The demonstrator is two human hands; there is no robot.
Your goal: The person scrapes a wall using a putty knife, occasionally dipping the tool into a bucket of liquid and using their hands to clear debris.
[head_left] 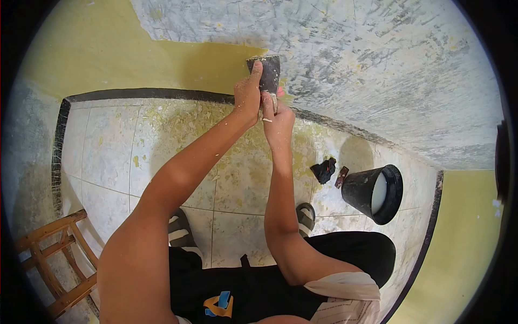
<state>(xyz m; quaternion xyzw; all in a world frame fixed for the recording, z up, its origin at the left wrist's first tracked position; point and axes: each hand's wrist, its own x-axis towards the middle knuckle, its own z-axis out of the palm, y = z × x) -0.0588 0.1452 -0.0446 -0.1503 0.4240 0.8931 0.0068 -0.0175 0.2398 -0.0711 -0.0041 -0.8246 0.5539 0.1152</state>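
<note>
Both of my hands are on a dark, paint-specked scraper (pixel 269 73), whose wide edge lies against the wall where yellow paint (pixel 208 67) borders the bare grey surface (pixel 345 59). My left hand (pixel 249 96) is closed on it from the left, the thumb pressed along the blade. Lower down, my right hand (pixel 279 123) wraps round its handle, mostly hiding it. Bits of pale paint cling to my fingers and forearms.
Paint flakes (pixel 189 124) litter the tiled floor below the wall. A black bucket (pixel 356 189) with whitish liquid stands at the right, beside a dark crumpled cloth (pixel 324 170) and a small brown object (pixel 341 177). A wooden stool (pixel 54 248) is at the lower left.
</note>
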